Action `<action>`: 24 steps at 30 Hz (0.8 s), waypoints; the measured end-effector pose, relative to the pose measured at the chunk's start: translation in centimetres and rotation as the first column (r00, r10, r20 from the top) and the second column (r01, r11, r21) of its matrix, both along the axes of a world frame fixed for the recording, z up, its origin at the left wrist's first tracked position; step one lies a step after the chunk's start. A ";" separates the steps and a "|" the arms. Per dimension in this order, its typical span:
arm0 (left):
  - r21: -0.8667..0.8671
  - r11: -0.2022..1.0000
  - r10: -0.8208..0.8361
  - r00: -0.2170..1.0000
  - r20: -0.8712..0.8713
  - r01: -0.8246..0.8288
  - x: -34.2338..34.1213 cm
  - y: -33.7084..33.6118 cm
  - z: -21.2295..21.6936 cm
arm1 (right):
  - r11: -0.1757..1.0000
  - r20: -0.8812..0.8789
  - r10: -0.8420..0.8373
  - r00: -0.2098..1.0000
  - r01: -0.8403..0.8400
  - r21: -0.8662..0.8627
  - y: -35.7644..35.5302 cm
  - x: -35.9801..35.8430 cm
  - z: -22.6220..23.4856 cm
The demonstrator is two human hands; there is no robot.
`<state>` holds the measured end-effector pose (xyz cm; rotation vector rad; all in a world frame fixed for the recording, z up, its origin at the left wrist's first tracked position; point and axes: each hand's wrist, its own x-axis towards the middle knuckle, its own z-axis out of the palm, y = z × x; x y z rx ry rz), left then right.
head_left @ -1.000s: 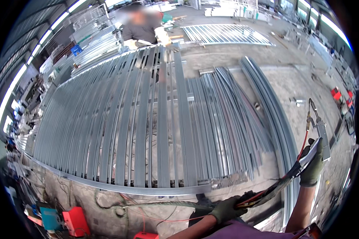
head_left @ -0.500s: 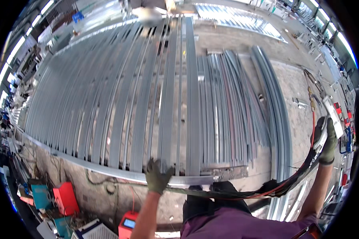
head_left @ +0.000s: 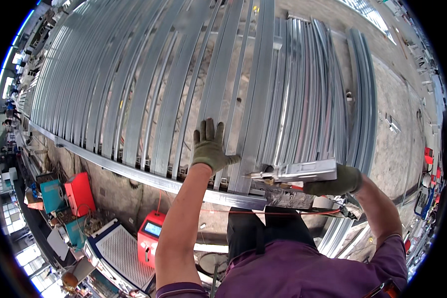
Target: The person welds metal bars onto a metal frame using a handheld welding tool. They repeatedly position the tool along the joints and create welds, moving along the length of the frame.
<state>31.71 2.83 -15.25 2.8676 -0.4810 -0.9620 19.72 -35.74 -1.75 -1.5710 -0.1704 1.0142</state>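
Note:
My left hand (head_left: 211,149), in a dark green glove, lies with fingers spread on a flat grey metal bar (head_left: 221,79) near its close end. In my gloved right hand (head_left: 338,183) is a silver welding gun (head_left: 310,171), held level with its narrow nozzle pointing left. The tip is just over or at the near end of a wide metal bar (head_left: 253,114); whether it touches I cannot tell. These bars run away from me and meet a long metal rail (head_left: 134,175) along the near side. A red hose (head_left: 288,213) hangs below the gun.
Thin metal profiles (head_left: 308,94) lie stacked to the right, with a bundle of long channels (head_left: 365,99) beyond them. At lower left stand a red machine with a screen (head_left: 146,238), another red box (head_left: 78,193) and a white-and-blue unit (head_left: 121,253). Cables lie on the floor.
The welding gun has come from the far right, where it was held up, to the near bar ends. My left hand has gone from by the near rail onto a bar. The view has shifted.

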 end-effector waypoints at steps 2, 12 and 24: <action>0.067 0.998 -0.015 1.000 0.000 0.015 -0.3 -1.6 -0.5 | 1.000 -0.027 0.028 0.999 -0.028 -0.008 1.2 0.4 -1.5; 0.248 0.968 0.058 0.994 -0.089 -0.034 0.5 -4.8 0.9 | 0.995 0.198 0.102 0.975 -0.100 -0.018 0.8 -0.3 -8.1; -0.032 0.999 0.004 0.961 0.276 0.005 -1.0 -5.1 -1.0 | 0.965 0.187 0.246 0.951 -0.223 -0.136 0.3 -1.0 -7.9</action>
